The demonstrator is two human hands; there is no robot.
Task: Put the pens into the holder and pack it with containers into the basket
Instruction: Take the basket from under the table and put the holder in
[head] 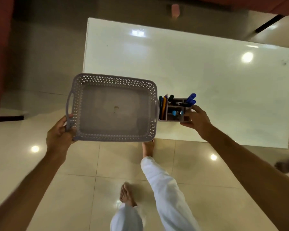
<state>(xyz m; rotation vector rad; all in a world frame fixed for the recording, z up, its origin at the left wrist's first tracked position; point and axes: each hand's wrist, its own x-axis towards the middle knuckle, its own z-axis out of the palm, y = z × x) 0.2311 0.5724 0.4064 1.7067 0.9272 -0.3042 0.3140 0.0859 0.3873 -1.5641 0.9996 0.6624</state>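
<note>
Left hand [59, 132] gripping basket [113, 135] by its left corner, right hand [196, 120] gripping holder [173, 120] just right of basket, pens [191, 98] upright in holder, table [207, 64] behind basket.

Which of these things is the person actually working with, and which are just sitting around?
In use:
basket, gripped by the left hand
holder with pens, held by the right hand

Not in use:
white table
pink object on the floor beyond it
</note>
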